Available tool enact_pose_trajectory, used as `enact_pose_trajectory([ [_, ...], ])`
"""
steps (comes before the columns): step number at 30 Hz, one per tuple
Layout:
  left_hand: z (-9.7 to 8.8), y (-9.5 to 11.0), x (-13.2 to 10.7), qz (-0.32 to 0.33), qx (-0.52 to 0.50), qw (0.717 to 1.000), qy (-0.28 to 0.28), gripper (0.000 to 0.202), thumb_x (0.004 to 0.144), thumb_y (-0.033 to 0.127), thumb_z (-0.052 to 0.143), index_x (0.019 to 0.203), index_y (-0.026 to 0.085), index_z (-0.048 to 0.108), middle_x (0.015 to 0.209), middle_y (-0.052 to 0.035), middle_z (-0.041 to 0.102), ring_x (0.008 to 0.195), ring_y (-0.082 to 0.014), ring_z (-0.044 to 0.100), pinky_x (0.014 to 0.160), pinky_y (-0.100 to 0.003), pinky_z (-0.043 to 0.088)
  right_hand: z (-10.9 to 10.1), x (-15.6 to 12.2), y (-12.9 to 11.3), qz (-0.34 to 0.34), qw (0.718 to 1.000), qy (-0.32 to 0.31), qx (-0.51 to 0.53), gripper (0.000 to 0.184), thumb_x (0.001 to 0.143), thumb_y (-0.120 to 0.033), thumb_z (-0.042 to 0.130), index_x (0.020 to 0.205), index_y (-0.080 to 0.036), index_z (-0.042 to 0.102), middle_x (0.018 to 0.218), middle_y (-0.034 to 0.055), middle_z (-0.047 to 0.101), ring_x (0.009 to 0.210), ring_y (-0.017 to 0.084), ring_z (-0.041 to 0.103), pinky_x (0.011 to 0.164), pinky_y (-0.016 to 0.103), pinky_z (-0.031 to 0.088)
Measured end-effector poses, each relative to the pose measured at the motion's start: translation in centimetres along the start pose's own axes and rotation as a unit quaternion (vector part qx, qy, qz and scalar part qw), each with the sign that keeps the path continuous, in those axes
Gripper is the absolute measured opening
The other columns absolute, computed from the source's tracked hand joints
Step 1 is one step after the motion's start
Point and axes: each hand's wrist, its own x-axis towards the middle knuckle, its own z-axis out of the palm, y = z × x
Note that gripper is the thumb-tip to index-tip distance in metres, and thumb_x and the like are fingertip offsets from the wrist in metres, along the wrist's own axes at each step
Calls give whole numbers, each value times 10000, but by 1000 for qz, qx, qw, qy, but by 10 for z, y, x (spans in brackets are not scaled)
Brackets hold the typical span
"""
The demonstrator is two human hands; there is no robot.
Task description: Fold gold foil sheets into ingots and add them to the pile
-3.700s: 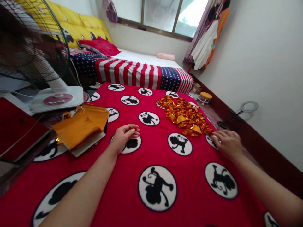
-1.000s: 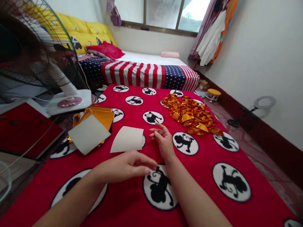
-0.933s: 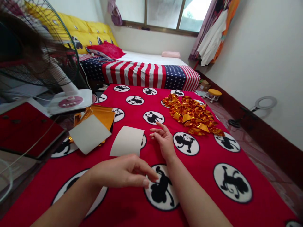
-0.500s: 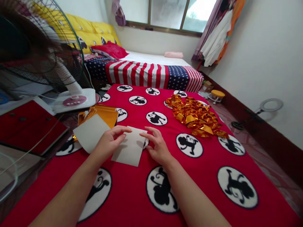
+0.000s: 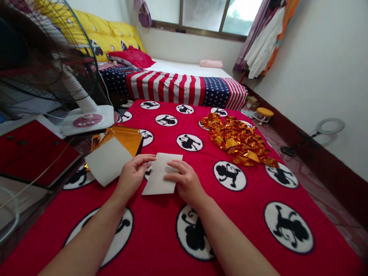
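Note:
A pale sheet of paper [image 5: 162, 176] is in front of me on the red cloth, its near edge slightly raised. My left hand [image 5: 134, 172] pinches its upper left edge between thumb and fingers. On the other side, my right hand [image 5: 186, 179] has its fingers across the sheet's right part, with the thumb mostly hidden by the edge. To the left, another pale sheet [image 5: 109, 161] lies white side up, partly over a stack of gold foil paper [image 5: 130, 138]. Folded gold foil pieces [image 5: 238, 140] are heaped on the right.
The red cloth [image 5: 241, 234] with monkey circles covers the surface. A fan [image 5: 86, 111] stands at the left beside a red panel [image 5: 31, 149]. Beyond are a bed [image 5: 169, 86], a yellow-topped stool [image 5: 263, 112] and a ring light [image 5: 329, 126].
The sheet has turned and shifted slightly right, with its near edge lifting. My left hand has closed on its edge, and my right fingers have moved further over it.

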Motion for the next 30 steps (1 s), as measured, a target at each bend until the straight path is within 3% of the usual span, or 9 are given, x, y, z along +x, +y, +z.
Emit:
enact_pose_trajectory([
  [3,5,1,-2,61,47,997,-16,278,856,152,478,967,201,728,1112,-71,702,1085,-211,630,1014,-357,467,-15,-10,10,44,999,24,16,431,639,11,570,924,-264,740,1199,63,679,1205,264,551,1006,464,435],
  [7,19,10,-8,153,95,978,-109,414,862,71,413,1141,206,687,1272,-81,641,1204,-203,575,1056,-372,444,-29,-26,10,84,996,-5,33,565,526,51,483,939,-250,725,1162,45,702,1209,246,563,1036,434,415],
  [12,35,9,-16,235,157,933,-221,553,807,-3,420,1246,251,642,1296,-63,649,1267,-226,541,1076,-433,432,-30,-37,-1,110,993,-19,36,542,622,25,509,1034,-263,711,1233,34,687,1268,241,542,1108,479,322],
  [17,33,6,-15,211,148,936,-241,481,829,40,449,1209,239,667,1298,-73,654,1269,-232,547,1067,-428,437,-30,-37,-3,157,984,9,79,274,824,-109,602,996,-283,726,1116,21,742,1168,224,630,1098,469,327],
  [21,27,9,-12,173,103,940,-276,536,791,12,385,1170,230,694,1253,-61,683,1277,-218,541,1093,-428,408,-30,-37,-5,169,979,52,101,137,874,-228,647,949,-280,749,979,16,773,986,207,701,1018,400,403],
  [23,24,12,-12,145,96,941,-289,564,755,7,377,1167,219,699,1225,-60,697,1250,-216,560,1123,-439,371,-30,-39,-7,178,976,58,110,125,884,-267,641,926,-258,758,876,17,770,822,181,703,849,314,476],
  [25,20,17,-13,118,103,941,-301,557,724,22,410,1161,206,701,1203,-64,704,1206,-222,588,1160,-456,310,-31,-40,-9,198,970,54,128,170,905,-299,607,896,-225,760,765,15,739,675,153,655,667,253,462],
  [28,11,27,-13,110,106,930,-334,485,713,84,512,1142,203,704,1196,-57,699,1164,-238,600,1185,-456,253,-31,-42,-11,228,962,49,142,210,911,-307,581,864,-196,752,685,6,683,600,136,586,581,232,411],
  [30,5,32,-13,105,89,922,-363,370,748,187,595,1096,212,718,1144,-41,710,1122,-240,605,1167,-426,284,-29,-41,-10,251,957,54,137,200,900,-297,582,848,-195,746,660,-1,658,586,132,559,570,230,395],
])
